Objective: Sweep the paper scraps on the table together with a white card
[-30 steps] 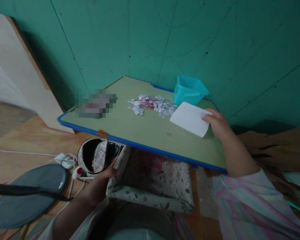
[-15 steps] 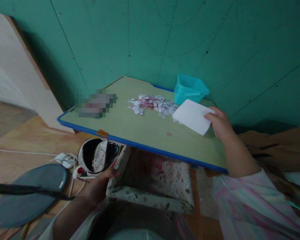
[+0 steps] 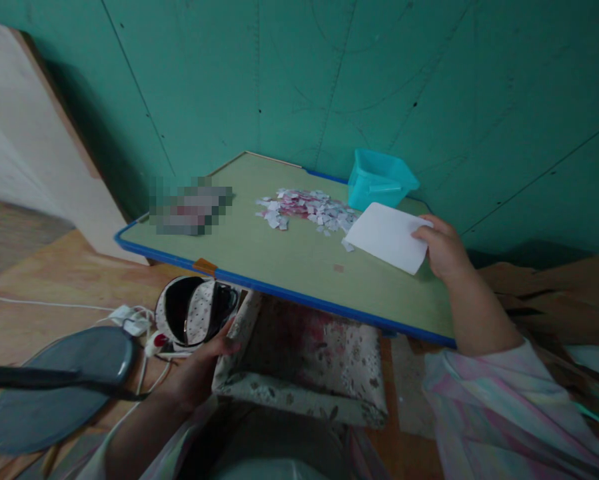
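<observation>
My right hand point(image 3: 444, 250) pinches the right edge of a white sheet of paper point(image 3: 386, 236) held just over the low green table point(image 3: 279, 257). The sheet's far left corner lies beside a pile of small white and pink paper scraps point(image 3: 306, 208). A turquoise plastic tub point(image 3: 380, 179) stands behind the sheet against the wall. My left hand point(image 3: 196, 373) is down below the table's blue front edge, fingers curled on the corner of a floral cushion point(image 3: 304, 363), next to a dotted pouch with a dark opening point(image 3: 195, 311).
A teal wall rises behind the table. A blurred-out object point(image 3: 189, 205) lies on the table's left part. On the wooden floor at left are a grey disc-shaped base with a dark bar point(image 3: 54, 387) and white cables with a plug point(image 3: 132, 320).
My right hand has shifted the white sheet slightly right and a little farther back, uncovering a few scraps at its near left corner. My left hand has stayed put.
</observation>
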The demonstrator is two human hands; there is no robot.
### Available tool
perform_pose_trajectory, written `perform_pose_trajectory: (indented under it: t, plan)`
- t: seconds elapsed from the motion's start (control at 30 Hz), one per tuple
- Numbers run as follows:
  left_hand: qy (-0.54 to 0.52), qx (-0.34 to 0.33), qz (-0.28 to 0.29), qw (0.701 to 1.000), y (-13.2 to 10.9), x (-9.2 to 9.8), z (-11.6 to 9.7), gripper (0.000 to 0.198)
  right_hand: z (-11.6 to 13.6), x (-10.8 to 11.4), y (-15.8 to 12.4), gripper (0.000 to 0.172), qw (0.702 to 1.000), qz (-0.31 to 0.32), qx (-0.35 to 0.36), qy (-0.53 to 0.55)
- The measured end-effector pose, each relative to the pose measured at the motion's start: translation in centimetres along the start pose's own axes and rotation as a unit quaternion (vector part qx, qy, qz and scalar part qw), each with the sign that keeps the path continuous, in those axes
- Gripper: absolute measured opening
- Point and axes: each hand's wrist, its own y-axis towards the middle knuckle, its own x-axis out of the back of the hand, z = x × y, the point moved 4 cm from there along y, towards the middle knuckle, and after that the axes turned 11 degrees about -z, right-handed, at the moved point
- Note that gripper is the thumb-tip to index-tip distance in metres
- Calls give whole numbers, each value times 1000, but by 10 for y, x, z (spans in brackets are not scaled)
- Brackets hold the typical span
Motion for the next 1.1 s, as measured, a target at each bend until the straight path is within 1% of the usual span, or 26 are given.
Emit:
perform_pose_trajectory:
  t: [0.17,0.27,0.37,0.43,0.57,0.7,0.77,0.83,0.93,1.0,1.03,1.1]
  plan:
    - [-5,0,-6,1000,0,-1,-2,63,-4,2,1,23,1000,6,-20,-18]
    - [-1,7,0,1000,0,0,-1,63,-3,4,1,22,1000,2,-26,-12]
    - [2,-1,11,1000,1,1,-1,63,-2,8,2,21,999,-2,-32,-16]
    - [9,-10,14,1000,1,2,0,62,-2,9,2,21,999,4,-42,-22]
    - [7,-4,18,1000,2,1,1,65,-3,11,3,21,998,16,-52,-28]
    - [-6,2,12,1000,1,-2,0,69,-1,13,4,21,999,1,-47,-27]
    - [-8,4,13,1000,0,-2,0,69,0,12,2,24,998,-3,-61,-23]
    - [-11,-4,14,1000,1,-1,0,67,-1,9,-2,29,996,8,-87,-13]
    - [2,-17,12,1000,2,2,2,62,0,0,-11,32,991,62,-121,-9]
    - [13,-20,11,1000,2,2,2,60,2,-4,-16,33,987,83,-135,-7]
    - [15,-21,13,1000,3,2,2,60,3,-4,-17,33,987,80,-138,-7]
    - [14,-24,10,1000,2,1,1,60,7,-2,-16,32,992,59,-111,-14]
